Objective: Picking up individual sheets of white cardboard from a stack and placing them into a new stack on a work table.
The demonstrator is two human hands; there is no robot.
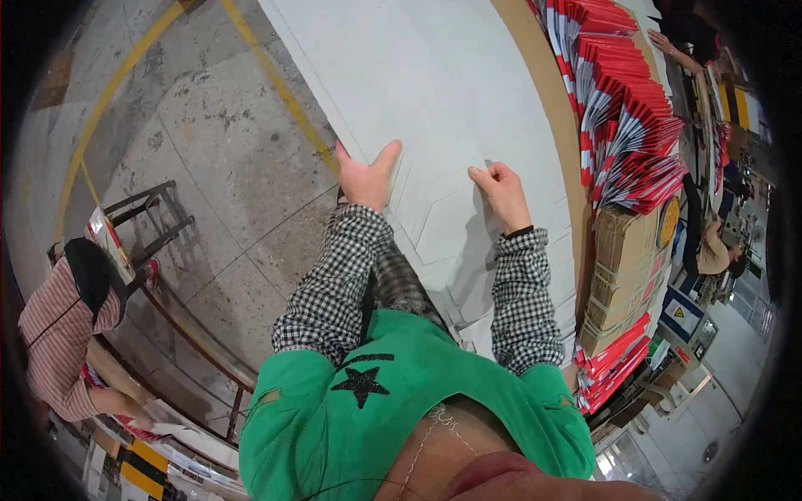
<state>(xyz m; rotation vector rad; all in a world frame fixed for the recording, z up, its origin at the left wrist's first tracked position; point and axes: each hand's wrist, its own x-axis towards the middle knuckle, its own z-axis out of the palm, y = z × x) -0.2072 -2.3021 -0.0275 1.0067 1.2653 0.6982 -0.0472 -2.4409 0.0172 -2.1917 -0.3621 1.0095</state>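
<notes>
A broad stack of white paper sheets (434, 92) covers the work surface in front of me, with creases and outlines on the part nearest me. My left hand (366, 179) rests at the stack's left edge, thumb and index finger spread apart. Over the middle of the sheets is my right hand (505, 197), its fingers curled and the thumb pressed to the index finger. A small grey sliver shows at those fingertips; I cannot make out what it is. Both forearms wear black-and-white checked sleeves.
Along the right lie red-and-white folded paper pieces (626, 108) in dense rows, beside a strapped brown cardboard bundle (622, 271). A person in a striped top (63, 334) is at lower left, near a dark metal frame (154, 221). Another person's hand (664, 43) shows at upper right.
</notes>
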